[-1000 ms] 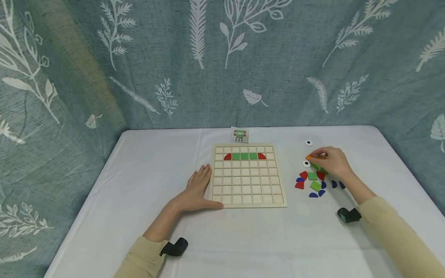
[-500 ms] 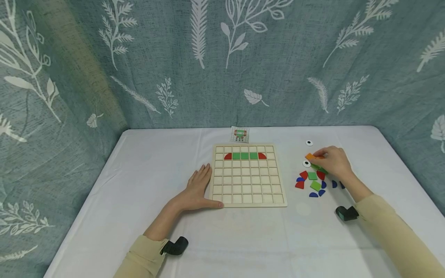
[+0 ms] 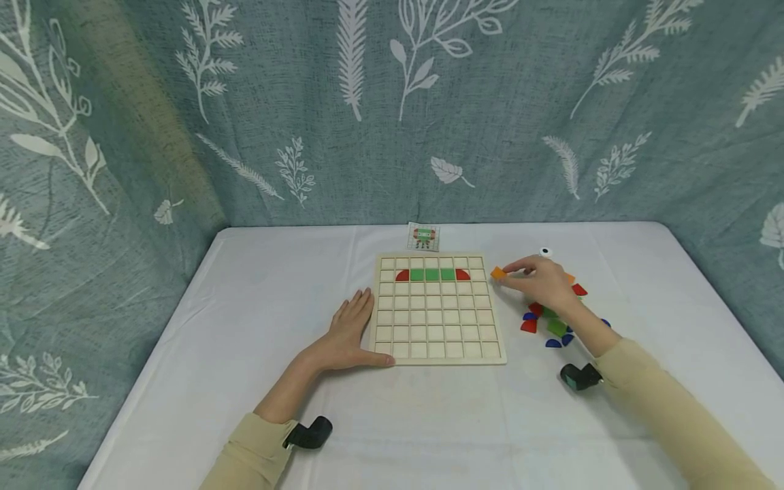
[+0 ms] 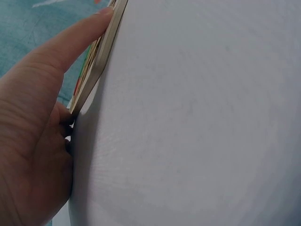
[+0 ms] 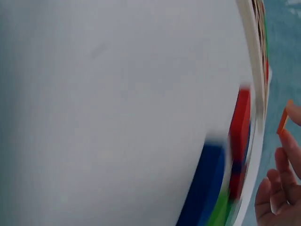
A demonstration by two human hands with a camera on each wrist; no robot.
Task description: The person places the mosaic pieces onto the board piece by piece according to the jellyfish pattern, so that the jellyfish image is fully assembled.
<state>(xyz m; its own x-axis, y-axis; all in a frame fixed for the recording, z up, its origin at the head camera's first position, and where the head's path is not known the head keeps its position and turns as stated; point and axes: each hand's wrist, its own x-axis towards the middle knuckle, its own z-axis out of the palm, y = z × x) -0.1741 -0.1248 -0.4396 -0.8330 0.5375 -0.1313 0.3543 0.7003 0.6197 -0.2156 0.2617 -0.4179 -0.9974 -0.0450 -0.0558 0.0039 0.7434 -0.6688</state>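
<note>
My right hand (image 3: 542,280) pinches an orange square tile (image 3: 498,273) between thumb and fingertips, just right of the wooden grid board (image 3: 416,333). The right wrist view shows the same orange tile (image 5: 282,120) edge-on, clear of the table. My left hand (image 3: 346,333) lies with fingers straight along the board's left edge, its thumb resting on the front left corner. In the left wrist view the thumb (image 4: 89,30) reaches over the board's rim (image 4: 106,52). On the board, one row holds several green squares (image 3: 431,274) between two red quarter-round tiles (image 3: 402,275).
Loose tiles lie right of the board: red ones (image 3: 529,327), a light green square (image 3: 557,327) and blue half-rounds (image 3: 553,343), some hidden under the right forearm. A white eye disc (image 3: 545,252) sits behind them. A small pattern card (image 3: 424,237) lies beyond the board.
My right hand has lifted the orange tile from the loose pieces and carried it left, toward the board. The left hand has stayed in place.
</note>
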